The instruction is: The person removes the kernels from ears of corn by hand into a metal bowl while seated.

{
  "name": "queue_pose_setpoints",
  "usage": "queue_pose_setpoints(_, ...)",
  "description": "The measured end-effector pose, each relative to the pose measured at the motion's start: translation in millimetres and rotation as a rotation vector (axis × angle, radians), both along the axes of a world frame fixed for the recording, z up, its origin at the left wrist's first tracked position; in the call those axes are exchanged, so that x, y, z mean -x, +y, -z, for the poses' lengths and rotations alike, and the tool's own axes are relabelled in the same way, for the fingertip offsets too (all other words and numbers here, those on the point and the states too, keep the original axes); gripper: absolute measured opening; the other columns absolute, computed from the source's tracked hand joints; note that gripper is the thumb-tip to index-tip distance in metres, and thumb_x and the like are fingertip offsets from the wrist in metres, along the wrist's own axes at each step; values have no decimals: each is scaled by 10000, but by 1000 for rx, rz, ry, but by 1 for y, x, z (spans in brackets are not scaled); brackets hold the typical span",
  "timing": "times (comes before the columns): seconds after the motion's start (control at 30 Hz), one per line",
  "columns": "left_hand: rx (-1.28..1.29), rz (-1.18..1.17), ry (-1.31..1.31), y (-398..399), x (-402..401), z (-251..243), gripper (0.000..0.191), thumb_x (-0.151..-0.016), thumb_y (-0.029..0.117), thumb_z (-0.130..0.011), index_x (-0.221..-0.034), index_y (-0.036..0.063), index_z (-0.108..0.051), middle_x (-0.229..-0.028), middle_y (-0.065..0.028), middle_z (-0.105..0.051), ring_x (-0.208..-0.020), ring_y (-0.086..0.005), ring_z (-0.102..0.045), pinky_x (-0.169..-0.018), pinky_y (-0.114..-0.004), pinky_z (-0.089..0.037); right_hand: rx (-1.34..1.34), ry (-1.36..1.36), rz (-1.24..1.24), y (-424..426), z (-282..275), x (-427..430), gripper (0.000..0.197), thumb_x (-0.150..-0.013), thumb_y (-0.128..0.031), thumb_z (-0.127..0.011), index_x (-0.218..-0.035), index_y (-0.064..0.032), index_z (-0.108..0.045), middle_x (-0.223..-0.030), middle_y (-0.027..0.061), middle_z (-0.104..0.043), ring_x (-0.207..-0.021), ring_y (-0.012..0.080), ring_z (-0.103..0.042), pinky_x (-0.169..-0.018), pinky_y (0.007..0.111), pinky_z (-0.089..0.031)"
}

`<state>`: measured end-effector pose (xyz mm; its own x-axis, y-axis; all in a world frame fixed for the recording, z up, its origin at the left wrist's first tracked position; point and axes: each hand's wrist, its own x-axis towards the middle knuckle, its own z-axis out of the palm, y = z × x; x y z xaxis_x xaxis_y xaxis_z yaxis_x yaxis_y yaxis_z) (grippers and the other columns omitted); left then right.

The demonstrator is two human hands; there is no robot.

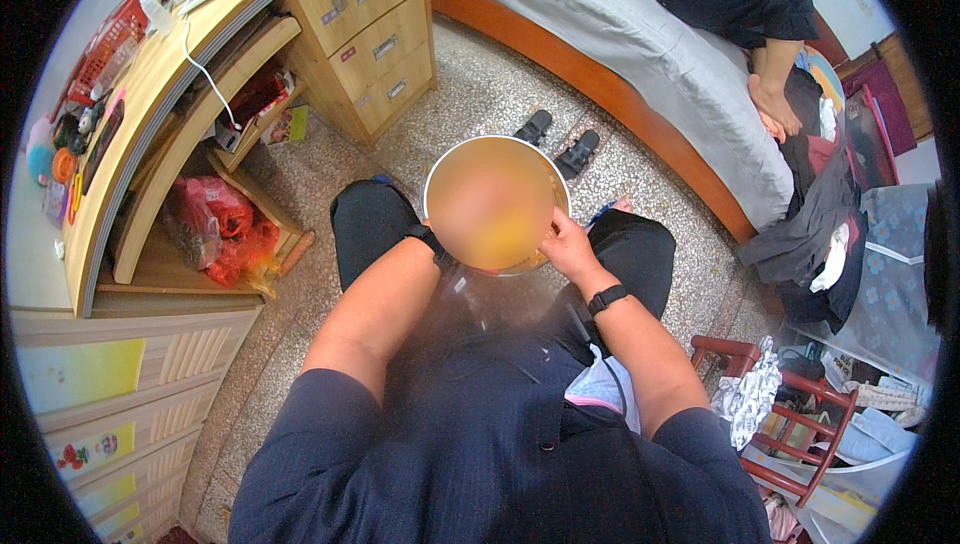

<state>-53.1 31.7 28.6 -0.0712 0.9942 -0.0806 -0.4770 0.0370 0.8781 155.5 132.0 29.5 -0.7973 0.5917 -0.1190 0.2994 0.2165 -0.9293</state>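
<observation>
A round object with a white rim (495, 203) is between my knees, above the floor. A blur covers its middle, so I cannot tell what lies inside. At its lower right edge, my right hand (568, 244) grips the rim, thumb and fingers closed on it. Only a sliver of my left hand (427, 224) shows at the object's left side; its fingers are hidden. Black bands sit on my left wrist (425, 237) and right wrist (607, 299). Pale patterned cloth with pink trim (598, 392) lies by my right forearm.
A wooden desk (142, 94) with cluttered top and drawers (382, 41) stands left; red plastic bags (225, 229) fill its shelf. Beyond the black sandals (576, 154), a person's bare foot (776, 105) shows by the bed (637, 41). A red-brown wooden chair (799, 416) stands right.
</observation>
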Motion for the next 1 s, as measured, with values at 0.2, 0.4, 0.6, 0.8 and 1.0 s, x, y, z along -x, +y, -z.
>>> queue_pose_setpoints(0.2, 7, -5, -17, -2, -1, -2, 346, -1008, 209, -542, -1315, 51, -564, -1233, -80, -648, -1078, -165, -649, -906, -322, -547, 101, 10, -8, 0, -1, -1, 426, -908, -83, -684, -1311, -20, -560, -1201, 49, -643, -1118, 141, -585, -966, 292, -462)
queue_pose_setpoints(0.4, 223, -122, -98, 3, 6, 25, 292, -1004, 233, -559, -1248, 74, -577, -1168, -50, -653, -969, -145, -660, -825, -306, -549, 81, 77, -30, 2, 19, 3, 504, -876, -111, -699, -1353, -54, -543, -1193, 83, -662, -1086, 163, -613, -942, 305, -481)
queue_pose_setpoints(0.6, 372, -201, -105, 10, -8, -1, 242, -1025, 302, -536, -1169, 112, -584, -1068, -13, -648, -847, -129, -653, -719, -272, -530, 113, 89, -15, 8, 26, -4, 596, -816, -22, -705, -1380, -49, -513, -1183, 80, -650, -1071, 163, -618, -933, 293, -485)
queue_pose_setpoints(0.8, 361, -189, -113, 8, -4, 3, 278, -1038, 343, -513, -1188, 120, -581, -1081, -7, -642, -833, -121, -655, -726, -258, -530, 117, 85, -32, 6, 22, -1, 596, -821, -17, -706, -1383, -53, -511, -1180, 73, -649, -1061, 166, -623, -927, 290, -489)
queue_pose_setpoints(1.0, 366, -183, -98, 12, -2, 15, 227, -1043, 283, -507, -1188, 125, -580, -1037, 10, -642, -837, -109, -655, -728, -251, -535, 137, 95, -28, 9, 27, -2, 595, -825, -21, -710, -1385, -56, -513, -1173, 71, -652, -1050, 164, -627, -916, 290, -496)
